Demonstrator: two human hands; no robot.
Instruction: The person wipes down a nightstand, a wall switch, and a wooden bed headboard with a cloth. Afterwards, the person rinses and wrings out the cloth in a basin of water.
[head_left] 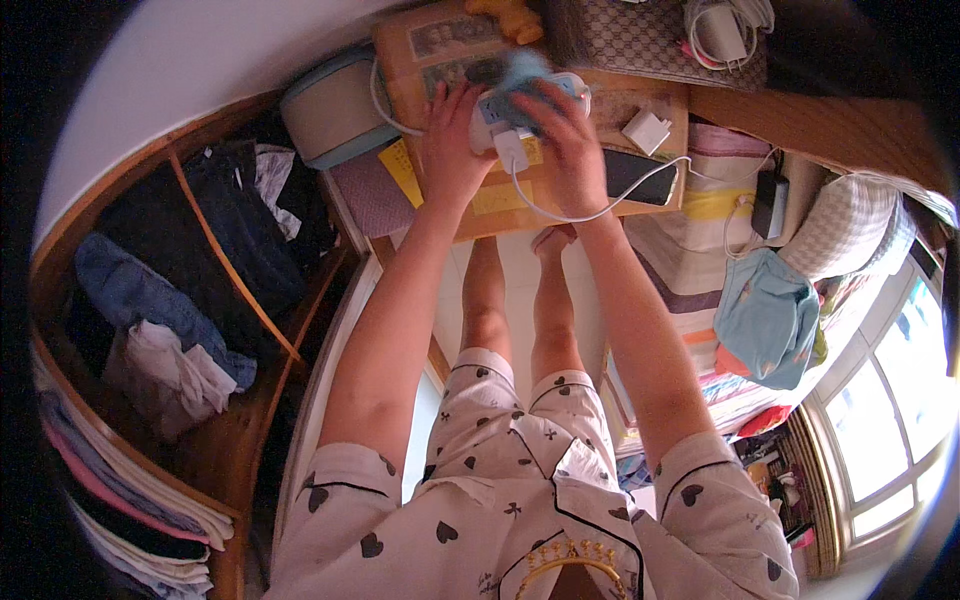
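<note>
A white power strip [492, 118] with blue socket faces lies on the wooden tabletop [470, 222]. My left hand [454, 140] grips its left end. My right hand [562, 140], partly smeared by motion, bends its fingers over a light-blue cloth-like thing [528, 72] against the strip's top; the blur hides its exact form. A white charger plug [511, 150] sits in the strip's near side, and its white cable [560, 217] curves across to the right. Beyond the left fingers is a small dark object [485, 70] that I cannot make out.
Right of my right hand lie a black phone [640, 177] and a loose white charger [646, 131]. A patterned brown case [650, 40] with a coiled cable stands behind. Left are a beige-and-blue case [335, 105] and open clothes shelves [240, 440]; a striped bed [690, 260] is on the right.
</note>
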